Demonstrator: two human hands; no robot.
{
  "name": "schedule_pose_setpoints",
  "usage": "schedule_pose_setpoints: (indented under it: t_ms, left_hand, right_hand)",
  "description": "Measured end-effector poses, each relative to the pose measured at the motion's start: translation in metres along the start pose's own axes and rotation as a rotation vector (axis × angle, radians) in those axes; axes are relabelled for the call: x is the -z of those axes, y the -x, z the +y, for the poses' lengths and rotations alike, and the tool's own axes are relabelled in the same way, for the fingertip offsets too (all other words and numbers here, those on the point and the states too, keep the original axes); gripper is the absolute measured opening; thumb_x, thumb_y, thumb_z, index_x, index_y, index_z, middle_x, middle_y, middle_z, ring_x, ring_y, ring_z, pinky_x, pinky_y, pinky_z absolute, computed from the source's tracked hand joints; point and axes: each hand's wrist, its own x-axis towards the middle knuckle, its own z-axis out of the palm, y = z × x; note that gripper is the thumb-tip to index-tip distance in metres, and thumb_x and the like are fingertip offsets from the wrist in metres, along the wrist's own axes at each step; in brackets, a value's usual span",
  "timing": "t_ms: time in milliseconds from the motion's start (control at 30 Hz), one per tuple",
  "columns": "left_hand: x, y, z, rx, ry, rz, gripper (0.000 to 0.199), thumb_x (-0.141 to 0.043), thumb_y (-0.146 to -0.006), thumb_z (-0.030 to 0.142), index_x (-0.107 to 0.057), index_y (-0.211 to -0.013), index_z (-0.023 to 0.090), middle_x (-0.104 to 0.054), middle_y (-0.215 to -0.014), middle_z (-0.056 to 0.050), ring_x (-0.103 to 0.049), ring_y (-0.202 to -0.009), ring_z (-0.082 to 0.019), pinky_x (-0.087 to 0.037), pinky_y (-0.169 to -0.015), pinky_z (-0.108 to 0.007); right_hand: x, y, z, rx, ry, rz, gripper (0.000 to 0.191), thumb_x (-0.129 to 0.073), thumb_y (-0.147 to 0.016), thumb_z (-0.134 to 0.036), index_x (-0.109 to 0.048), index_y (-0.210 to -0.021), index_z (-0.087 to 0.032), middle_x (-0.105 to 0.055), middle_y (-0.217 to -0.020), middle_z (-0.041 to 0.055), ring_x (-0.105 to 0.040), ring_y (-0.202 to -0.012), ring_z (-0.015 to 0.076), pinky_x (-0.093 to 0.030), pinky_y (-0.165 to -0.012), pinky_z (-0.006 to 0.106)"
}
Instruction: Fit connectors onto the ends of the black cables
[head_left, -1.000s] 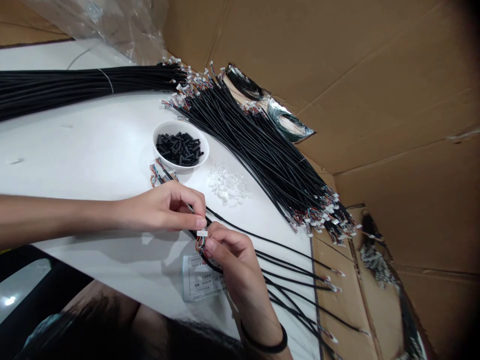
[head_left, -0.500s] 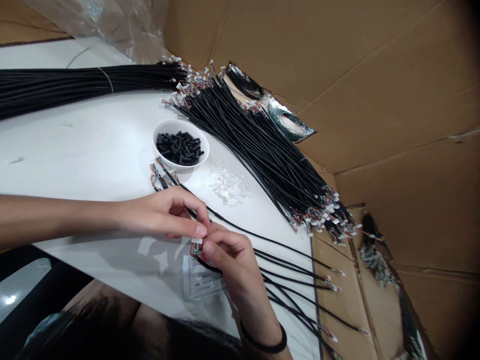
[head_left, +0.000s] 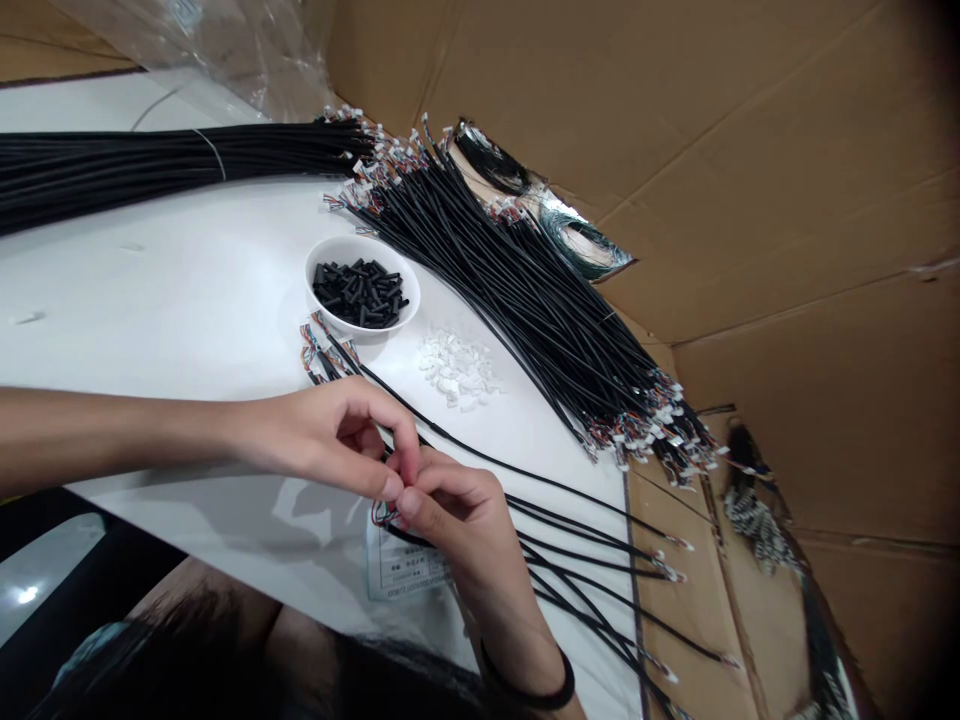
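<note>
My left hand (head_left: 322, 438) reaches in from the left, thumb and index finger pinched over the end of a black cable (head_left: 409, 536). Its white connector, seen a moment earlier at this spot, is now covered by the fingertips. Thin coloured wires (head_left: 382, 514) show just below them. From the lower right, my right hand (head_left: 465, 510) pinches the same cable end, and its thumb tip meets the left fingertips. A black band circles the right wrist. Under the cable lies a printed label bag (head_left: 409, 572). Several loose black cables (head_left: 570, 540) run beneath and beyond my hands.
A white bowl (head_left: 310, 285) of short black tubes stands beyond my left hand. Beside it lies a pile of small white pieces (head_left: 457, 368). A large bundle of black cables (head_left: 510, 300) slants along the cardboard wall (head_left: 750, 200); another bundle (head_left: 150, 165) lies back left.
My left thumb and fingertips have shifted slightly down and over the white connector, hiding it. My right hand stays nearly in place.
</note>
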Motion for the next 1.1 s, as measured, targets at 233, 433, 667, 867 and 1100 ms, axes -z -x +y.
schedule_pose_setpoints:
  t_ms: [233,433,667,867,1100]
  left_hand:
    - [0.0032,-0.0018,-0.0030,-0.039,-0.006,-0.057,0.018,-0.071,-0.079,0.029,-0.068,-0.085,0.011,-0.060,-0.070,-0.004,-0.049,-0.054,-0.009,-0.035,-0.047,-0.018]
    - [0.0035,-0.0028,-0.0047,-0.052,-0.008,-0.057,0.018,-0.071,-0.079,0.028,-0.068,-0.084,0.011,-0.061,-0.068,-0.004,-0.049,-0.054,-0.009,-0.035,-0.046,-0.017]
    - [0.0031,-0.0030,-0.0037,-0.043,-0.011,-0.053,0.018,-0.071,-0.079,0.029,-0.068,-0.083,0.012,-0.058,-0.068,-0.003,-0.046,-0.053,-0.008,-0.034,-0.046,-0.018]
    - [0.0027,-0.0015,-0.0020,-0.020,-0.013,-0.044,0.017,-0.071,-0.079,0.027,-0.068,-0.084,0.011,-0.059,-0.069,-0.003,-0.047,-0.055,-0.008,-0.034,-0.048,-0.018]
    - [0.0035,-0.0025,-0.0037,-0.042,-0.025,-0.056,0.018,-0.071,-0.080,0.028,-0.067,-0.084,0.011,-0.058,-0.067,-0.003,-0.046,-0.053,-0.008,-0.033,-0.046,-0.018]
  right_hand:
    - [0.0020,-0.0001,0.0027,0.038,-0.005,-0.016,0.013,-0.077,-0.074,-0.025,-0.074,-0.062,-0.022,-0.064,-0.073,0.0011,-0.060,-0.073,0.0142,-0.046,-0.067,0.025]
    - [0.0015,-0.0005,0.0038,0.033,-0.001,-0.012,0.012,-0.078,-0.073,-0.025,-0.074,-0.062,-0.022,-0.065,-0.073,0.0012,-0.060,-0.072,0.0143,-0.047,-0.066,0.025]
    - [0.0031,-0.0004,0.0062,0.046,-0.008,-0.012,0.013,-0.077,-0.074,-0.023,-0.074,-0.062,-0.021,-0.063,-0.072,0.0012,-0.058,-0.070,0.0136,-0.045,-0.064,0.025]
    - [0.0026,-0.0004,0.0053,0.035,0.017,-0.023,0.013,-0.076,-0.076,-0.022,-0.074,-0.063,-0.021,-0.063,-0.074,0.0014,-0.058,-0.072,0.0140,-0.045,-0.066,0.026]
    - [0.0025,-0.0005,0.0054,0.042,0.001,-0.006,0.014,-0.077,-0.075,-0.023,-0.073,-0.061,-0.021,-0.063,-0.072,0.0013,-0.058,-0.070,0.0138,-0.045,-0.064,0.026]
